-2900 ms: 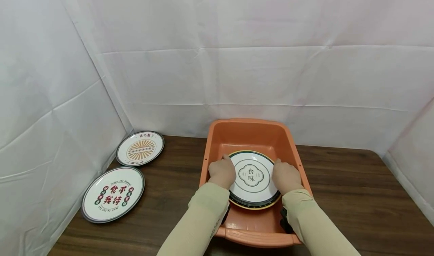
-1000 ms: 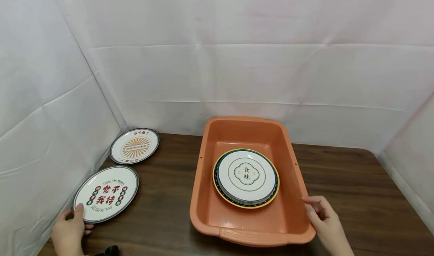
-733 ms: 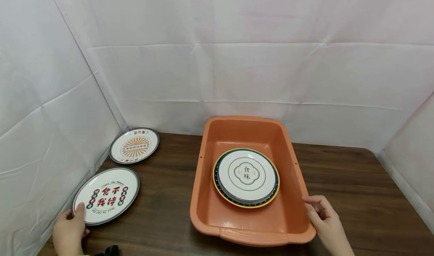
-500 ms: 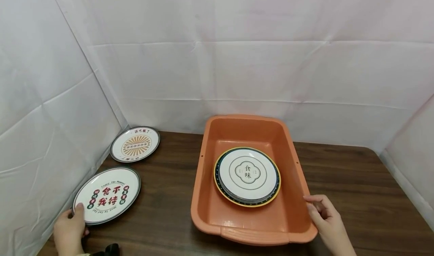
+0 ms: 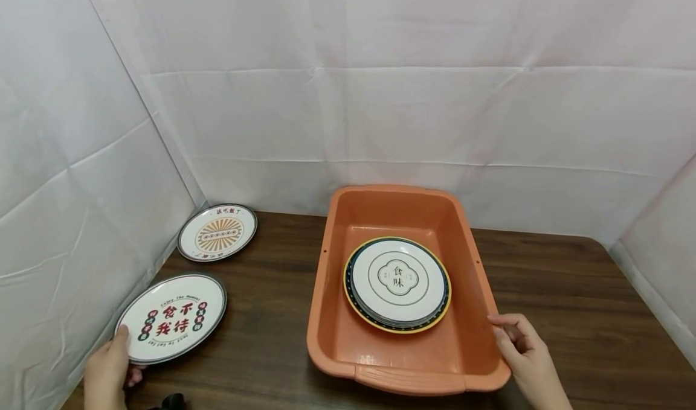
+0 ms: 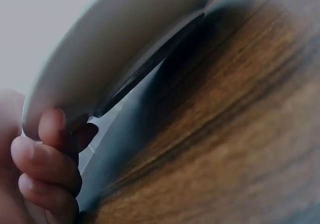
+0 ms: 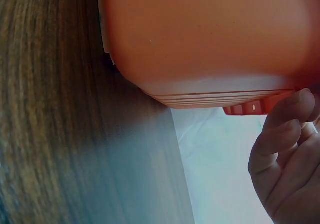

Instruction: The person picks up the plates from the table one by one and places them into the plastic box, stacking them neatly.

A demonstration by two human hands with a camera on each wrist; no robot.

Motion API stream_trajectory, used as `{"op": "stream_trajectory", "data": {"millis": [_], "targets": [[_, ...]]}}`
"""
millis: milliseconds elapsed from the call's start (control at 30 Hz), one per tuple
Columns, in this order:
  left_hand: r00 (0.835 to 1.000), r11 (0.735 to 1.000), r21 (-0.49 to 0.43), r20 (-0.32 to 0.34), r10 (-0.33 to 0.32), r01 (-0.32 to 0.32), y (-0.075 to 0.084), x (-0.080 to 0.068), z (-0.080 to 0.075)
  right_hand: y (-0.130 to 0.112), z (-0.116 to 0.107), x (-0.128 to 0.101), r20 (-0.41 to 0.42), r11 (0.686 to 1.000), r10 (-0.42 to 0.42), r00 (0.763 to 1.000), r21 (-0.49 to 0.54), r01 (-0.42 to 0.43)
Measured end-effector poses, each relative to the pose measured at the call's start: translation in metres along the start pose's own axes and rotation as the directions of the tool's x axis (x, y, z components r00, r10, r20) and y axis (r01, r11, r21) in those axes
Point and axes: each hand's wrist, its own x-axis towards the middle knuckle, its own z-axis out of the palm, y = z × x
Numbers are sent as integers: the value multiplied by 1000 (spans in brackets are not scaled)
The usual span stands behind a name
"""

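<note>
White sheeting (image 5: 380,108) hangs all round us, and a dark wooden table (image 5: 544,289) runs out below. Our left hand (image 5: 106,371) is down at the near left corner, gripping the plate with red characters (image 5: 171,318): thumb lying on its near rim, fingers curled underneath. The left wrist view shows those fingers (image 6: 47,159) tucked under the plate's pale underside (image 6: 115,48), and the near edge lifted off the wood, the plate tilted with a shadowed gap beneath it. Whether its far edge touches the table we cannot tell.

Beyond it, near the back corner, a second plate with an orange sunburst (image 5: 217,232) lies flat, apart from the first.

Right of centre stands the orange plastic tub (image 5: 326,277), and inside it a stack of plates (image 5: 397,283), the top one white with a gold and dark rim and two characters in the middle.

Our right hand (image 5: 524,352) is at the tub's near right corner, fingers loosely bent, the tips meeting the rim. From the right wrist view the fingertips (image 7: 287,119) press against the rim's underside, nothing clasped in the palm, and the tub's rounded orange wall (image 7: 210,33) fills the top of the picture above the wood grain.
</note>
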Motion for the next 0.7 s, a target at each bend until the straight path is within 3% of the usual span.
{"op": "stream_trajectory", "data": {"millis": [200, 567, 700], "targets": [[1000, 1000, -13, 6, -1, 1, 1, -2, 1, 0, 0, 0, 1, 1000, 1, 1000, 3, -1], [995, 994, 72, -53, 81, -77, -2, -5, 2, -2, 1, 0, 9, 1000, 5, 1000, 12, -5], [993, 994, 58, -68, 97, -93, -2, -5, 3, -3, 0, -1, -1, 1000, 10, 1000, -3, -10]]}}
